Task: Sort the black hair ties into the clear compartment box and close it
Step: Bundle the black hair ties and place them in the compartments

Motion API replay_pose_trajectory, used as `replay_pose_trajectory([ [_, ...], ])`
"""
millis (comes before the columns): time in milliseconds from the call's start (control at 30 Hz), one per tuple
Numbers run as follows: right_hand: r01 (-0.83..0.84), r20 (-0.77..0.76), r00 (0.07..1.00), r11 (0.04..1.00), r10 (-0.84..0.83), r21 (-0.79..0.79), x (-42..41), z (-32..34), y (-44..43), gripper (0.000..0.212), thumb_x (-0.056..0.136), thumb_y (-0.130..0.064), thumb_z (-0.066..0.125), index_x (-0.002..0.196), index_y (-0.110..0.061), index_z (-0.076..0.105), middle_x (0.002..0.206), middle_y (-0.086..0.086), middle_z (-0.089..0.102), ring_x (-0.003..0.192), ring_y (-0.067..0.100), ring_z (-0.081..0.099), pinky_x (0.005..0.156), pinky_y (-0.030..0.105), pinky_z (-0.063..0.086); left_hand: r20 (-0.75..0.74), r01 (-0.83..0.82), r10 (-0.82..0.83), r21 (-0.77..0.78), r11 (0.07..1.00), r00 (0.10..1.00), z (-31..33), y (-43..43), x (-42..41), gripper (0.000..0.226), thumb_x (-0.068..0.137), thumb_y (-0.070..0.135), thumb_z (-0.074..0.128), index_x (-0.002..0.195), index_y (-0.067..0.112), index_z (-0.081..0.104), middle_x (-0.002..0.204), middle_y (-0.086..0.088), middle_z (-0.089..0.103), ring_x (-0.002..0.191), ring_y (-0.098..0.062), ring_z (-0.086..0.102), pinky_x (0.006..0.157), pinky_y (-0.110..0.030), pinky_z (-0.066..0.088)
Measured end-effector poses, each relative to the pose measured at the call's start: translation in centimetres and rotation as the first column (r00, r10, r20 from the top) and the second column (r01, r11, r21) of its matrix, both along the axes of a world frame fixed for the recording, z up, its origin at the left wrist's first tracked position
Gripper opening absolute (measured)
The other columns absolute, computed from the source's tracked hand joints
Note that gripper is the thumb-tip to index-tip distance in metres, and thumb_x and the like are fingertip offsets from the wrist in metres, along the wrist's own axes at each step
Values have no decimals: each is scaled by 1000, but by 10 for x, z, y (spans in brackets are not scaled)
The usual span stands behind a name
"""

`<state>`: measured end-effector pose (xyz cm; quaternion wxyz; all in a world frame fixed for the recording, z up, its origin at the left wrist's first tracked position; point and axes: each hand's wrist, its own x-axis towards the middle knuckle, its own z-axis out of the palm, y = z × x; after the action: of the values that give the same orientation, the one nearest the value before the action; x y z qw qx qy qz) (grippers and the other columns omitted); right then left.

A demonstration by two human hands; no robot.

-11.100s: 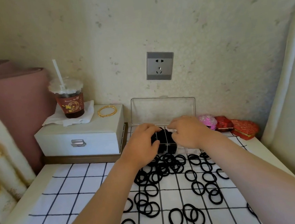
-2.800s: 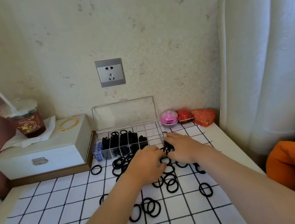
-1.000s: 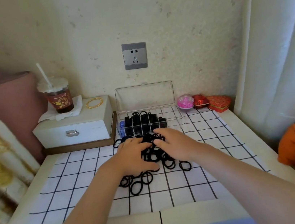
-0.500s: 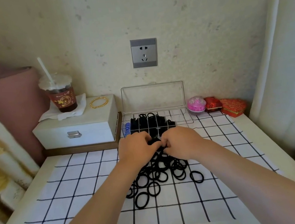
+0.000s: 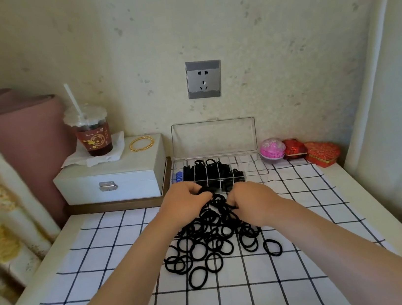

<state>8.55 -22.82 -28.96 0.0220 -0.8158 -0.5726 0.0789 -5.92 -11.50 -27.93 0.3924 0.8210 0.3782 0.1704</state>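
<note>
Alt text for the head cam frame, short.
The left hand and right hand grip black hair ties from a pile on a checked cloth, in front of the clear compartment box, lid open, its left compartments partly filled with ties. A white case at left bears a drink cup and gold bangle.

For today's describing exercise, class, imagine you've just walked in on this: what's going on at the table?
A person is sorting black hair ties. The left hand and right hand each grip ties at the far end of a loose pile on the checked cloth, just in front of the clear compartment box. Its lid stands upright, open. The left compartments hold ties and the right ones look empty. Many ties lie outside the box.
</note>
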Motion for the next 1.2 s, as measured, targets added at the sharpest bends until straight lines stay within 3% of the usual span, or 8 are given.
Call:
replay_pose_trajectory([
  [133, 6, -111, 994, 994, 6, 111, 5, 4, -1, 26, 89, -34, 64, 79, -10, 70, 94, 5, 63, 80, 23, 64, 74, 40, 56, 44, -11, 17, -126, 992, 999, 3, 3, -4, 29, 90, 31, 64, 85, 3, 70, 71, -3, 63, 66, -12, 59, 72, -28, 54],
  [267, 121, -320, 946, 971, -51, 204, 12, 17, -5, 15, 91, -30, 66, 82, -20, 73, 76, -2, 72, 74, 17, 70, 73, 32, 57, 106, -51, 73, -197, 979, 992, 5, 5, -6, 18, 90, 31, 66, 90, 15, 73, 84, -3, 75, 80, -15, 71, 85, -35, 58],
  [467, 190, -537, 839, 973, -90, 133, 12, 23, -11, 10, 94, -22, 65, 89, -20, 73, 83, 6, 76, 67, 20, 75, 60, 30, 56, 62, -81, 90, -136, 987, 994, 3, 2, -5, 14, 89, 31, 66, 87, 18, 72, 71, -1, 73, 62, -7, 63, 65, -23, 48],
  [633, 354, -862, 506, 918, -29, 177, 1, 42, -10, 14, 98, -15, 61, 99, -9, 73, 85, 10, 72, 62, 18, 69, 49, 26, 50, 118, -57, 78, -170, 984, 990, -1, -3, -1, 8, 85, 28, 74, 89, 21, 73, 76, 0, 76, 67, -10, 70, 69, -25, 58],
  [733, 326, -919, 392, 929, 36, 176, -5, 47, -10, 15, 97, -15, 63, 102, -6, 74, 75, 3, 73, 58, 16, 64, 46, 25, 46, 211, 59, 25, -386, 920, 977, 1, -10, 3, 21, 84, 29, 77, 98, 14, 75, 85, -5, 77, 73, -8, 72, 70, -21, 59],
  [833, 345, -895, 447, 921, 8, 180, -6, 46, -9, 15, 95, -17, 66, 100, -6, 75, 75, 4, 72, 57, 17, 63, 47, 27, 49, 302, 184, 4, -592, 785, 953, 5, -13, 4, 28, 85, 26, 75, 108, 9, 73, 93, -9, 77, 84, -12, 73, 78, -24, 59],
  [1067, 334, -681, 729, 905, -70, 264, -4, 37, -9, 8, 90, -24, 68, 89, -20, 74, 73, 14, 75, 60, 32, 71, 55, 39, 60, 381, 258, 67, -736, 626, 922, 8, -12, 4, 26, 98, 20, 57, 113, 3, 69, 100, -15, 74, 95, -23, 70, 86, -34, 59],
  [1200, 286, -611, 790, 909, -45, 303, -5, 33, -8, 11, 87, -29, 68, 86, -23, 77, 71, 12, 75, 58, 30, 70, 50, 32, 56, 376, 303, -53, -646, 701, 925, 7, -14, 2, 27, 92, 24, 68, 114, 10, 72, 108, -6, 75, 100, -16, 70, 91, -32, 57],
])
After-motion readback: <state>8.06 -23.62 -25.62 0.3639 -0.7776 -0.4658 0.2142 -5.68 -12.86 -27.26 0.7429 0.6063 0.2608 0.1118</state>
